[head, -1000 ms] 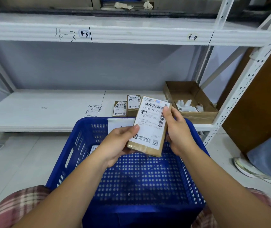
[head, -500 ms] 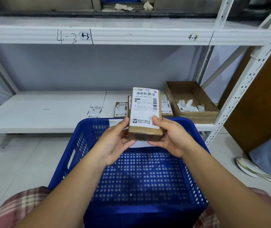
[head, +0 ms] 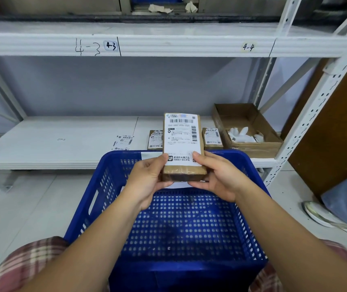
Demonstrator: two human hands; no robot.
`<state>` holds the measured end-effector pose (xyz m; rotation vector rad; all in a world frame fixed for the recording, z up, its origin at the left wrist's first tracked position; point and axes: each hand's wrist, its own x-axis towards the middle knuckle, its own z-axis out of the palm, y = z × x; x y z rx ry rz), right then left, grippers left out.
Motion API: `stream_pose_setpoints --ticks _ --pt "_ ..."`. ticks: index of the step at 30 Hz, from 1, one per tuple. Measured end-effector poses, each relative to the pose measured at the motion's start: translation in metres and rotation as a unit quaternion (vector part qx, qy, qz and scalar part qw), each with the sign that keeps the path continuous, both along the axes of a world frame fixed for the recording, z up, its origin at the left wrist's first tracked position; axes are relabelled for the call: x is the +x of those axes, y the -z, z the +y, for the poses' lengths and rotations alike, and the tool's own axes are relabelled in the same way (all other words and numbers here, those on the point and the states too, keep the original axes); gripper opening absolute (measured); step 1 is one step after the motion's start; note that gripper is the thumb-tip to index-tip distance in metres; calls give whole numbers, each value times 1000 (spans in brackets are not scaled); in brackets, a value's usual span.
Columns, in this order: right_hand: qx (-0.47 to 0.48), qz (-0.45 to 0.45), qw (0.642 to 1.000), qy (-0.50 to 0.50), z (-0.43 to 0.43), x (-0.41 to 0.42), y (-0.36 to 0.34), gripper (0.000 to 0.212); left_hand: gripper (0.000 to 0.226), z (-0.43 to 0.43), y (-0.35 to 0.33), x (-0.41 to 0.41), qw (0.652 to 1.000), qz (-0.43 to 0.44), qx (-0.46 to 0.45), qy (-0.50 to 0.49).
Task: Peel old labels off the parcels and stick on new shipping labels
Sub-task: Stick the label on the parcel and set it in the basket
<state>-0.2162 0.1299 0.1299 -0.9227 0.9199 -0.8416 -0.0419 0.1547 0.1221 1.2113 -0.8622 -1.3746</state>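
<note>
A small brown parcel (head: 184, 172) with a white shipping label (head: 182, 140) on its top face is held upright above the far rim of a blue basket (head: 96, 197). My left hand (head: 147, 178) grips its near left corner and my right hand (head: 216, 175) grips its near right corner, thumbs on the label's lower edge. Two more labelled parcels (head: 155, 140) (head: 212, 138) lie on the white shelf (head: 52, 142) behind it. A loose label (head: 123, 142) lies flat on the shelf to their left.
An open cardboard box (head: 250, 127) with crumpled white backing papers stands at the shelf's right end. A white sheet lies against the basket's far wall. Shelf uprights rise at right. Another person's shoe (head: 324, 218) and trouser leg are on the floor at far right.
The parcel has turned from a tilt to the right to straight upright and moved forward toward the shelf. My right hand has slid from its upper right edge down to the near right corner.
</note>
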Motion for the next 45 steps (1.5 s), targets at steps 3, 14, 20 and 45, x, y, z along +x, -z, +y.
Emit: stream_pose_setpoints --ticks 3,14,20,45 --pt "3 -1 1000 -2 0 0 0 52 26 -3 3 1 1000 9 8 -16" --pt "79 49 995 23 -2 12 34 21 19 -7 36 5 996 -1 90 15" --pt "165 44 985 19 -11 17 76 32 23 -17 81 7 983 23 179 21" --pt "208 320 920 -91 -97 108 312 50 24 -98 315 78 908 -343 240 1"
